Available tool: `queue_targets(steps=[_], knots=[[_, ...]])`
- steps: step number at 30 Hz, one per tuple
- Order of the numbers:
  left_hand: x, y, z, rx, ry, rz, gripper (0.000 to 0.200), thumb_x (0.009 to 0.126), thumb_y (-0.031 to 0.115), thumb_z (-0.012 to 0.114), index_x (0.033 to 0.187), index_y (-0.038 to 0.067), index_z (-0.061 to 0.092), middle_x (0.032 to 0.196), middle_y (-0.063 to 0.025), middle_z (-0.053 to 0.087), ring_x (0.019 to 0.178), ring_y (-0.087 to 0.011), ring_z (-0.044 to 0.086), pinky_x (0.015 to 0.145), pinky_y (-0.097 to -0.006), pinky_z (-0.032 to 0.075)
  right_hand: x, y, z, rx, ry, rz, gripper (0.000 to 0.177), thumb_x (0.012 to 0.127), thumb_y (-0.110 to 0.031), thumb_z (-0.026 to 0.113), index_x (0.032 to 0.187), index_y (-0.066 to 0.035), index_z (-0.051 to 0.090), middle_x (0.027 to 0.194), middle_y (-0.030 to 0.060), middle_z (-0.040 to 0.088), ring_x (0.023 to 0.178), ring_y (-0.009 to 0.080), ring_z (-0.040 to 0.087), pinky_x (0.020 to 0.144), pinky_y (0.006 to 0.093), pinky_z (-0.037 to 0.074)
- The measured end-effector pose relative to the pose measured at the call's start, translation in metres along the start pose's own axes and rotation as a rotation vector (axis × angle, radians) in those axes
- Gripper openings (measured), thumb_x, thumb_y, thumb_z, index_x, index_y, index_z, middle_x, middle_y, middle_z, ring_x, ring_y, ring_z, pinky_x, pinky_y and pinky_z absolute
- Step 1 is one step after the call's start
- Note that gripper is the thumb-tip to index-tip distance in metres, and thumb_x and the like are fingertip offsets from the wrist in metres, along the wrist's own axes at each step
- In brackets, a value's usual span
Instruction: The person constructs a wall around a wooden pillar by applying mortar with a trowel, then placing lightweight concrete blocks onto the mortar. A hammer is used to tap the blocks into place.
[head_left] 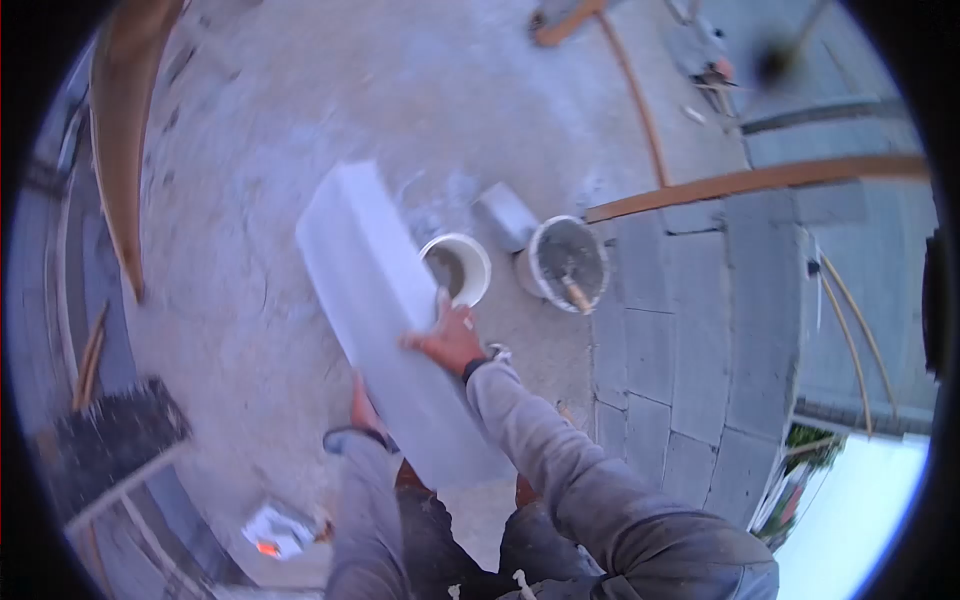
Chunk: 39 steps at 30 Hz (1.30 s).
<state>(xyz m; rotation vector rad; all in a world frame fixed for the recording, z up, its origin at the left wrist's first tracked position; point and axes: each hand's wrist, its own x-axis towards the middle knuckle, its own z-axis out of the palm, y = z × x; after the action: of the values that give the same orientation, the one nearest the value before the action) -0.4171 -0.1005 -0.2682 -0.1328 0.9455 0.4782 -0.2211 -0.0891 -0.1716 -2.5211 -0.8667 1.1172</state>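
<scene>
A long, pale aerated concrete block (pixel 375 300) is held tilted in front of my legs, with both hands on it. My right hand (pixel 450 338) lies across its right side, thumb and fingers gripping the edge. On the lower left edge is my left hand (pixel 366 405), its fingers partly hidden by the block. Just beyond the block stands a white bucket (pixel 480 270), partly covered by it. Beside that is another bucket (pixel 535 275) with grey mix and a wooden-handled tool (pixel 576 292) inside. A short block piece (pixel 508 214) rests against this second bucket.
A block wall (pixel 695 330) runs along the right, with a brown wooden beam (pixel 760 185) across it. Another brown board (pixel 125 150) rises at the left. A dark board (pixel 115 440) sits at lower left. White litter (pixel 280 530) lies on the concrete floor (pixel 230 340).
</scene>
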Motion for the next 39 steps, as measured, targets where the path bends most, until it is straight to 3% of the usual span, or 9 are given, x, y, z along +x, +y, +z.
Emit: queue_targets(steps=[7, 9, 10, 12, 13, 27, 29, 31, 39], knots=[[-0.123, -0.157, 0.016, -0.196, -0.113, 0.011, 0.074, 0.082, 0.062, 0.04, 0.135, 0.012, 0.035, 0.136, -0.0101, 0.037, 0.127, -0.0286, 0.032, 0.104, -0.0456, 0.027, -0.181, 0.045, -0.109, -0.377, 0.051, -0.181, 0.097, 0.055, -0.052, 0.072, 0.131, -0.004, 0.037, 0.113, 0.0272, 0.043, 0.108, 0.0426, 0.043, 0.089, 0.0523, 0.035], [-0.13, -0.186, 0.015, -0.235, -1.203, -0.153, 0.076, 0.086, 0.064, 0.029, 0.14, 0.011, 0.024, 0.139, -0.0108, 0.035, 0.127, -0.0307, 0.033, 0.105, -0.0462, 0.026, -0.244, 0.076, -0.132, -0.44, 0.16, -0.292, 0.093, 0.054, -0.047, 0.072, 0.13, -0.004, 0.039, 0.11, 0.0253, 0.044, 0.105, 0.04, 0.045, 0.086, 0.0514, 0.036], [-0.116, -0.219, -0.003, -0.221, -1.225, -0.148, 0.076, 0.086, 0.064, 0.029, 0.14, 0.011, 0.024, 0.139, -0.0108, 0.035, 0.127, -0.0307, 0.033, 0.105, -0.0462, 0.026, -0.272, 0.083, -0.155, -0.449, 0.148, -0.317, 0.09, 0.054, -0.043, 0.073, 0.129, -0.004, 0.04, 0.112, 0.0253, 0.043, 0.105, 0.0389, 0.045, 0.084, 0.0506, 0.037], [-0.1, -0.301, -0.015, -0.006, -0.319, -0.038, 0.073, 0.089, 0.061, 0.027, 0.142, 0.011, 0.019, 0.139, -0.0113, 0.034, 0.127, -0.0285, 0.034, 0.105, -0.0449, 0.027, -0.336, 0.111, -0.215, -0.461, 0.133, -0.316, 0.092, 0.052, -0.04, 0.074, 0.13, -0.004, 0.039, 0.111, 0.0251, 0.043, 0.103, 0.0379, 0.045, 0.082, 0.0492, 0.038], [-0.137, -0.311, 0.012, 0.002, -0.318, -0.038, 0.073, 0.089, 0.061, 0.027, 0.142, 0.011, 0.019, 0.139, -0.0113, 0.034, 0.127, -0.0285, 0.034, 0.105, -0.0449, 0.027, -0.367, 0.123, -0.236, -0.497, 0.054, -0.296, 0.095, 0.05, -0.037, 0.075, 0.131, -0.005, 0.038, 0.11, 0.025, 0.044, 0.101, 0.0369, 0.046, 0.079, 0.0478, 0.038], [-0.496, -0.431, 0.484, 0.003, -1.414, -0.409, 0.083, 0.083, 0.069, 0.03, 0.14, 0.009, 0.022, 0.139, -0.0137, 0.034, 0.129, -0.0318, 0.031, 0.107, -0.0462, 0.024, -0.655, 0.128, -0.505, -0.602, 1.108, -0.288, 0.109, 0.052, -0.04, 0.078, 0.14, -0.005, 0.025, 0.123, 0.0282, 0.035, 0.11, 0.0393, 0.041, 0.092, 0.0483, 0.031], [-0.463, -0.443, 0.52, 0.223, -1.308, 0.038, 0.075, 0.087, 0.062, 0.033, 0.138, 0.008, 0.027, 0.137, -0.0129, 0.036, 0.124, -0.0312, 0.038, 0.105, -0.0451, 0.029, -0.667, 0.139, -0.544, -0.627, 1.161, -0.194, 0.104, 0.055, -0.041, 0.074, 0.14, -0.005, 0.025, 0.121, 0.0284, 0.037, 0.107, 0.0406, 0.043, 0.092, 0.0478, 0.032], [-0.474, -0.455, 0.543, 0.186, -1.018, -0.025, 0.056, 0.091, 0.05, 0.042, 0.132, 0.012, 0.037, 0.129, -0.0051, 0.045, 0.116, -0.0229, 0.045, 0.098, -0.0371, 0.036, -0.673, 0.153, -0.587, -0.606, 1.189, -0.237, 0.099, 0.057, -0.04, 0.071, 0.139, -0.004, 0.028, 0.118, 0.0279, 0.041, 0.105, 0.0394, 0.044, 0.092, 0.0458, 0.034], [-0.438, -0.493, 0.668, 0.77, -1.313, -0.093, 0.048, 0.093, 0.039, 0.044, 0.126, 0.004, 0.043, 0.12, -0.0087, 0.053, 0.107, -0.021, 0.053, 0.091, -0.0347, 0.043, -0.661, 0.19, -0.751, -0.481, 1.081, -0.165, 0.104, 0.047, -0.048, 0.071, 0.135, -0.004, 0.036, 0.118, 0.0226, 0.046, 0.106, 0.0341, 0.049, 0.09, 0.0421, 0.04]])
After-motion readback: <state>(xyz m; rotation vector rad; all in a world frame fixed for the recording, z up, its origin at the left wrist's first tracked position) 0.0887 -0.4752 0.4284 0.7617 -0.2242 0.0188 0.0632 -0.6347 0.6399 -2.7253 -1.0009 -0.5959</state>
